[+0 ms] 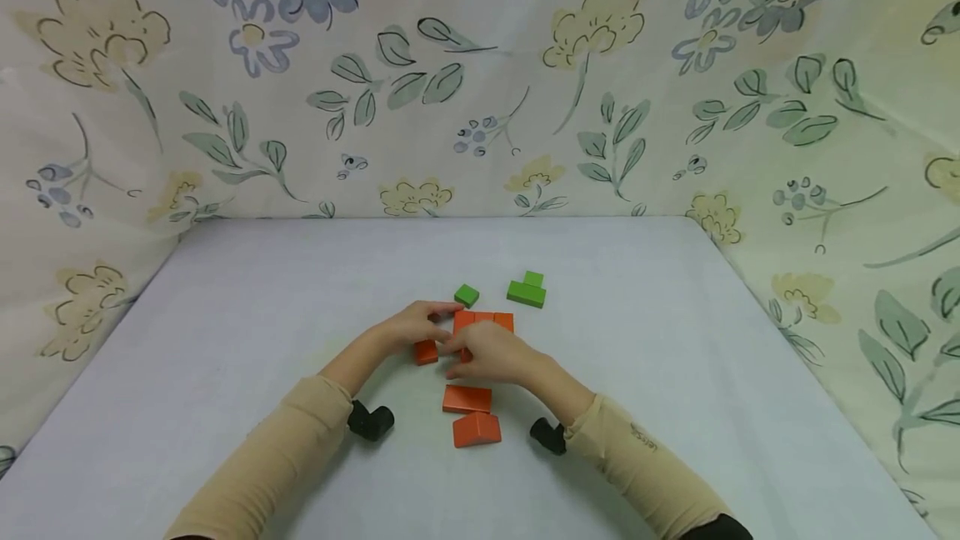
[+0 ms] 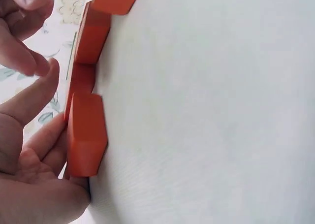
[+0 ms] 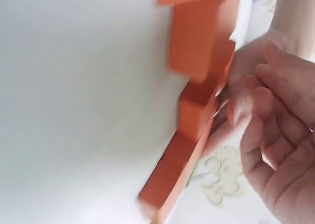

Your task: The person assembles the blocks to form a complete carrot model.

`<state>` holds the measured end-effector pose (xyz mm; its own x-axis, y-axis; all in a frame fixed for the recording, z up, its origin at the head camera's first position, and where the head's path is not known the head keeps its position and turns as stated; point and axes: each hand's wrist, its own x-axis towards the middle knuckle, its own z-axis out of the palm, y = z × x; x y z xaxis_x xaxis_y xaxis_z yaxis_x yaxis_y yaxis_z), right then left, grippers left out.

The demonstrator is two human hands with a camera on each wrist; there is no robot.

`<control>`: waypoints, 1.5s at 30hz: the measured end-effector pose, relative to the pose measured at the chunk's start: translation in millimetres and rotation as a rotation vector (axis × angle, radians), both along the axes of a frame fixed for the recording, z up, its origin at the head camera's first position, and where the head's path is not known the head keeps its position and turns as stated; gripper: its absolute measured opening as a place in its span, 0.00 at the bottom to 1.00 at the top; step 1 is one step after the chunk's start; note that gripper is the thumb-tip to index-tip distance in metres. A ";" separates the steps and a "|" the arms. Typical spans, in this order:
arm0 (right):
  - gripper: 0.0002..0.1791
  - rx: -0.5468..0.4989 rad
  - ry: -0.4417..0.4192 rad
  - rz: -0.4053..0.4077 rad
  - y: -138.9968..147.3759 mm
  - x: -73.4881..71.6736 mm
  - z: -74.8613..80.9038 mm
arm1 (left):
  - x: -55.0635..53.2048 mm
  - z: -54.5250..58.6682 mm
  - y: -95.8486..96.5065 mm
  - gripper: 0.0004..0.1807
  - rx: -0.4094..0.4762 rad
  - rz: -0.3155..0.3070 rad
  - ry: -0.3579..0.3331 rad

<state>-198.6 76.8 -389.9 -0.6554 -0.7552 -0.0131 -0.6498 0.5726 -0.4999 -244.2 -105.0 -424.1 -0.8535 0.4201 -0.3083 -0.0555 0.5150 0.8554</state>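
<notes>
Several orange toy blocks (image 1: 483,318) lie pushed together mid-table, partly covered by my hands. My left hand (image 1: 416,323) reaches round their left side with fingers extended; in the left wrist view its fingers rest along the blocks' far side. A small orange block (image 1: 425,352) lies just below that hand. My right hand (image 1: 491,352) hovers over the group, its fingers loosely bent; in the right wrist view nothing shows between them. Nearer to me lie an orange rectangular block (image 1: 467,398) and an orange block with a sloped top (image 1: 477,430).
Beyond the orange group sit a small green block (image 1: 467,296) and, to its right, a longer green block (image 1: 527,295) with a smaller green one (image 1: 533,278) behind it. White cloth covers the table (image 1: 300,273). A flowered curtain (image 1: 480,107) rises behind it.
</notes>
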 end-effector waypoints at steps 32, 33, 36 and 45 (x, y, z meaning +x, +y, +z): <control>0.17 0.033 0.106 -0.119 -13.7 -5.3 3.5 | -6.3 0.7 -5.8 0.27 0.099 0.011 -0.077; 0.17 0.017 0.102 -0.123 -10.1 -5.5 4.8 | -6.1 1.6 -6.2 0.27 0.092 0.010 -0.077; 0.18 -0.001 0.088 -0.151 0.5 -5.5 6.4 | -5.7 3.4 -6.6 0.28 0.079 0.006 -0.074; 0.18 -0.008 0.086 -0.245 31.2 2.6 5.6 | -9.3 2.7 -6.6 0.30 0.057 0.003 -0.056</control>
<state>-196.0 108.0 -384.3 -0.8171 -0.5738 0.0560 -0.5327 0.7142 -0.4540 -253.5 -111.6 -421.4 -0.8370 0.4357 -0.3309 -0.1055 0.4649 0.8790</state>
